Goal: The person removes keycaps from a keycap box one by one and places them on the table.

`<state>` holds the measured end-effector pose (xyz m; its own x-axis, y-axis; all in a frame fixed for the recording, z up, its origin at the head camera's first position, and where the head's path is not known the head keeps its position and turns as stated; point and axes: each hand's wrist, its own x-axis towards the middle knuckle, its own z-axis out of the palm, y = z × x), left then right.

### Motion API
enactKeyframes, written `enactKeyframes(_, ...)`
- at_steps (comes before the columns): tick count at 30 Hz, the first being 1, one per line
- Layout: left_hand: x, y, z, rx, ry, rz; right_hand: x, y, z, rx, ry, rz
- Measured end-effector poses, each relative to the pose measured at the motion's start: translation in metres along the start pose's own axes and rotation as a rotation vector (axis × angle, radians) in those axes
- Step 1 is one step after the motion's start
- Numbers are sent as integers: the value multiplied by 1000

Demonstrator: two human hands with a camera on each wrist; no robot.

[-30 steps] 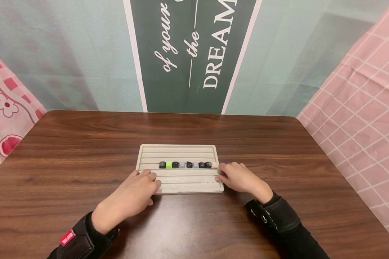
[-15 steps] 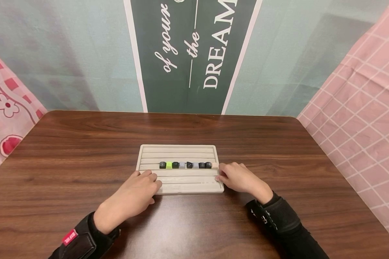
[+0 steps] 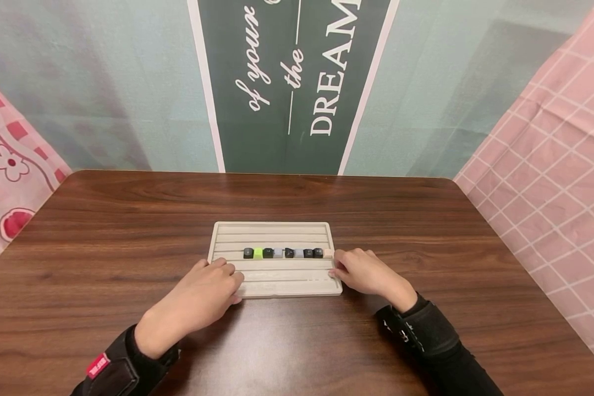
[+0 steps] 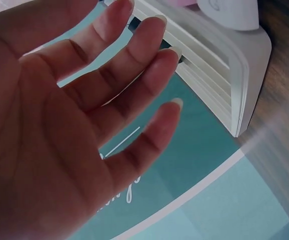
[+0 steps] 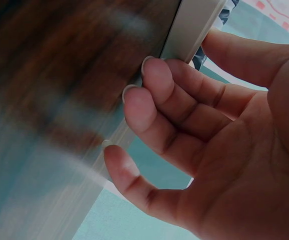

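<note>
A cream ridged tray (image 3: 277,278) lies on the table with a row of several keycaps (image 3: 288,253) along one ridge: black, lime green, pale grey and, at the right end, beige. My left hand (image 3: 198,300) is over the tray's front left corner, fingers loosely bent; in the left wrist view the fingers (image 4: 149,95) spread in front of the tray with nothing between them. At the right edge my right hand (image 3: 368,273) grips the rim, thumb on the inner side. The right wrist view has its bent fingers (image 5: 157,80) against the outer wall.
A brown wooden table (image 3: 297,346) carries the tray. Behind it hangs a teal cloth (image 3: 143,110) with a dark green lettered panel (image 3: 282,148); pink cloths (image 3: 564,137) flank the sides. A white rounded shape (image 4: 229,12) shows above the tray in the left wrist view.
My left hand has drawn back slightly to the left, its thumb now showing at the tray's front edge. The right hand, tray and keycaps stay in place.
</note>
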<state>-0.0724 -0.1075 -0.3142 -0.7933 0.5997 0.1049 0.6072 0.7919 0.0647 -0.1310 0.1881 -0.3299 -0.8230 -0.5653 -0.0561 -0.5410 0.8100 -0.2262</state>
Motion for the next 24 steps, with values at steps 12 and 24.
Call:
enactKeyframes(12,0,-4,-6,55,21,-25,-2,6,5,53,66,-73)
enactKeyframes(24,-2,-11,-11,62,63,-53,-1,-2,0,9,15,-7)
